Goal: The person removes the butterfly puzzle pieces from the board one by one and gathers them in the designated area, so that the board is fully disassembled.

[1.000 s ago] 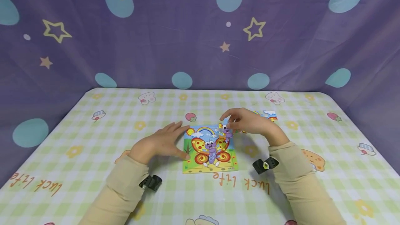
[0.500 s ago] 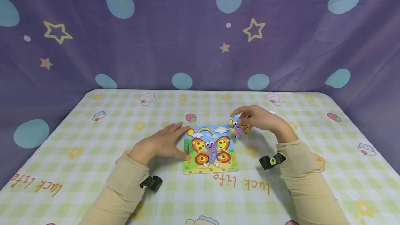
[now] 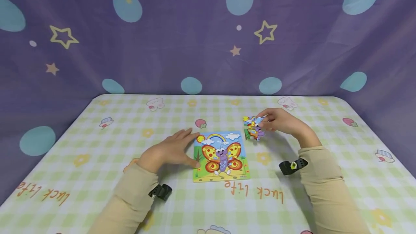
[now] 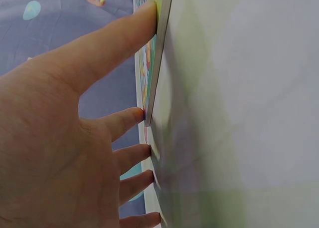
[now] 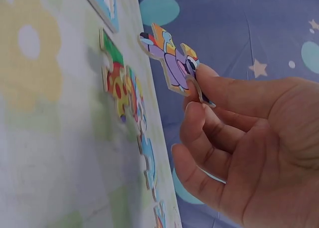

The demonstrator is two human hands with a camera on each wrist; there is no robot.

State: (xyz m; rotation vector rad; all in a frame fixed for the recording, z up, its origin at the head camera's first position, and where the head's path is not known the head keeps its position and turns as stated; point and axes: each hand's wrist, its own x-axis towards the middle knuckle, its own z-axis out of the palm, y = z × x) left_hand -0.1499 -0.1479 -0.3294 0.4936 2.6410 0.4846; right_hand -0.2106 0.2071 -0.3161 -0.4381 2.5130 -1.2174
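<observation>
A square board with a butterfly picture [image 3: 222, 157] lies flat on the table. At its left side my left hand [image 3: 173, 151] spreads its fingers; in the left wrist view the thumb [image 4: 109, 43] rests on the board's edge and the index fingertip touches its corner. To the right, my right hand [image 3: 286, 121] pinches a jigsaw piece [image 5: 172, 63] showing a purple body and an eye, held tilted above the table. Loose jigsaw pieces lie below it, among them a green and red one [image 5: 117, 73] and a blue one [image 5: 148, 158]. The right hand partly covers them in the head view.
A checked cloth [image 3: 130, 115] with printed flowers and animals covers the table. Behind it hangs a purple curtain [image 3: 162, 46] with stars and blue ovals. Dark straps [image 3: 160, 192] circle both wrists over beige sleeves.
My right hand has drawn away from the board to the right, carrying the jigsaw piece from over its top right corner to above the loose pieces. The left hand keeps its place.
</observation>
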